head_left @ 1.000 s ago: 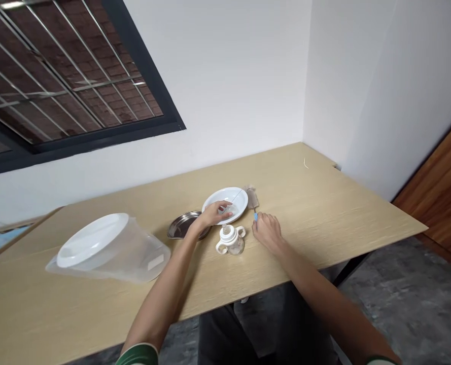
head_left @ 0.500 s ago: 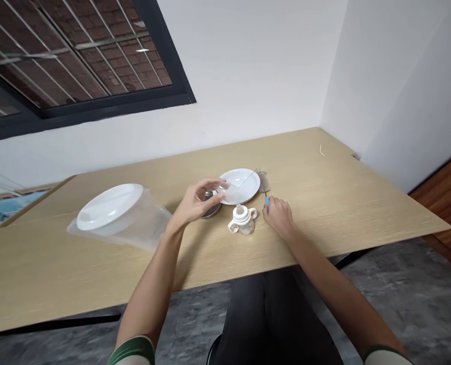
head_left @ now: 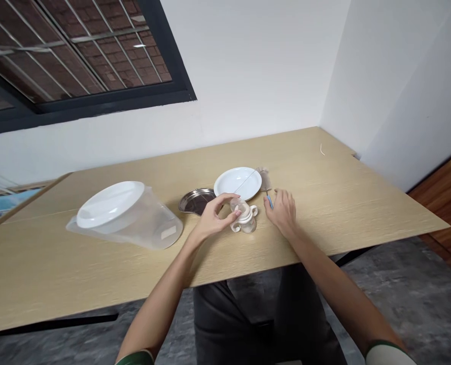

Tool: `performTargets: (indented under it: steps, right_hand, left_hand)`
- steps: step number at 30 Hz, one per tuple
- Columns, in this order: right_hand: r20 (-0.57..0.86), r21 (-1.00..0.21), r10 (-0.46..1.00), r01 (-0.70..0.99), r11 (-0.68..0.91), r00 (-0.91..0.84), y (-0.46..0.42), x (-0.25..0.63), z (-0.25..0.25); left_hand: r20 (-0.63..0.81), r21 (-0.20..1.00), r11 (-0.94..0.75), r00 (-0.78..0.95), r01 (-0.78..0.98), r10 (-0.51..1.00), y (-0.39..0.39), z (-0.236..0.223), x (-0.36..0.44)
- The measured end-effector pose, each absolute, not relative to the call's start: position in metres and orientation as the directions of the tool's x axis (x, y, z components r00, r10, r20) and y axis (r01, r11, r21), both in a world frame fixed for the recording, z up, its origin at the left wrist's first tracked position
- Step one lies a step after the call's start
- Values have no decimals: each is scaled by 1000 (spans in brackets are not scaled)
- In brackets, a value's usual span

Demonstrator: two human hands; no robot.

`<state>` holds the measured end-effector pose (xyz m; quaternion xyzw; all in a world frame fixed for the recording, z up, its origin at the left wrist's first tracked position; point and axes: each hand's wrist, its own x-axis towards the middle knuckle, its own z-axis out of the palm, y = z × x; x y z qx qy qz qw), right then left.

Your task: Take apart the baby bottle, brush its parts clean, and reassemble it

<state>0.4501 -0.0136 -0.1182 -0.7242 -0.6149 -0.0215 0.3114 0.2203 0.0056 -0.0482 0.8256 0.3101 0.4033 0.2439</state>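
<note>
A small white two-handled baby bottle stands on the wooden table. My left hand pinches a clear cap and holds it right over the bottle's top. My right hand lies on the table just right of the bottle, fingers stretched out and holding nothing. Its fingertips are beside the blue handle of a thin bottle brush, whose bristle end lies by the white plate.
A steel dish sits left of the white plate. A clear plastic jug with a white lid lies on its side at the left. Walls close off the table's far side and right corner; a window is upper left.
My left hand lifted the clear cap from the white plate, carried it left over the steel dish, then brought it to the bottle's top. My right hand stayed by the brush.
</note>
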Motion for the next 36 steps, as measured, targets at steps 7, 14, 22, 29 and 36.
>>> performTargets:
  steps: [7, 14, 22, 29, 36]
  right_hand:
    - [566, -809, 820, 254, 530, 91, -28, 411, -75]
    - [393, -919, 913, 23, 393, 110, -19, 375, -75]
    - [300, -951, 938, -28, 309, 173, -15, 359, -78]
    - [348, -937, 917, 82, 339, 192, -15, 359, -73]
    - [400, -914, 893, 23, 404, 205, -14, 355, -81]
  left_hand:
    - [675, 510, -791, 414, 337, 611, 5, -64, 240]
    - [753, 474, -768, 254, 430, 607, -1, -88, 247]
    - [805, 425, -804, 233, 415, 546, 4, -99, 244]
    - [805, 433, -802, 224, 412, 550, 4, -98, 245]
    - [802, 451, -799, 211, 399, 559, 4, -101, 245]
